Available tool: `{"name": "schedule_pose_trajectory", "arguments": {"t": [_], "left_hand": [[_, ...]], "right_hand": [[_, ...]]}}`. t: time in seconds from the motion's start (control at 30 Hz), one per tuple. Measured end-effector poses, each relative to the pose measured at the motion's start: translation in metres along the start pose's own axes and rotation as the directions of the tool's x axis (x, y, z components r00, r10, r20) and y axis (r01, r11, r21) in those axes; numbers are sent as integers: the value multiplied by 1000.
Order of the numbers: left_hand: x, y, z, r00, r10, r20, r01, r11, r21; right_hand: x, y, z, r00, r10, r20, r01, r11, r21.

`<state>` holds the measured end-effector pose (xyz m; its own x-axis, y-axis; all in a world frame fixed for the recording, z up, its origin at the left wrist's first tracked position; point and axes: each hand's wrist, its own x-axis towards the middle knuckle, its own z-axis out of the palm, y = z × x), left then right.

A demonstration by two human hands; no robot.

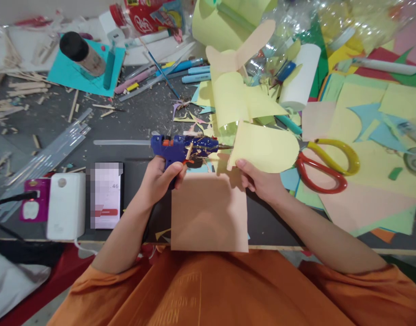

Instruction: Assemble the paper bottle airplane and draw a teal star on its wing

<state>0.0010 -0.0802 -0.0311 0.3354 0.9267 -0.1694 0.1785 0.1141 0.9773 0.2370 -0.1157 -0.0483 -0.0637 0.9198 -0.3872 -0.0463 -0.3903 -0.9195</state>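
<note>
My left hand [163, 179] is wrapped round the handle of a blue hot glue gun [181, 147]. A clear glue stick [123, 142] juts from its back end. The nozzle points right, at the folded edge of a pale yellow paper piece [267, 147] with a rounded end. My right hand [258, 179] pinches that piece by its lower left corner. Whether the nozzle touches the paper I cannot tell. Below both hands lies a square peach paper sheet [210, 215]. Scissors [325, 167] with red and yellow handles lie right of the yellow piece, their blades hidden.
A yellow paper figure [230, 97] with peach wings stands behind the gun. Left are glue sticks [55, 147], a phone [107, 194], a white power bank [65, 206] and a black-capped bottle [82, 53]. Coloured paper sheets [367, 194] cover the right side; a white roll [301, 77] lies behind.
</note>
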Motion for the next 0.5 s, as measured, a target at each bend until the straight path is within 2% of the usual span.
{"name": "schedule_pose_trajectory", "arguments": {"t": [0.5], "left_hand": [[0, -2, -2, 999, -31, -20, 31, 999, -13]], "right_hand": [[-2, -7, 3, 998, -6, 57, 7, 1000, -29]]}}
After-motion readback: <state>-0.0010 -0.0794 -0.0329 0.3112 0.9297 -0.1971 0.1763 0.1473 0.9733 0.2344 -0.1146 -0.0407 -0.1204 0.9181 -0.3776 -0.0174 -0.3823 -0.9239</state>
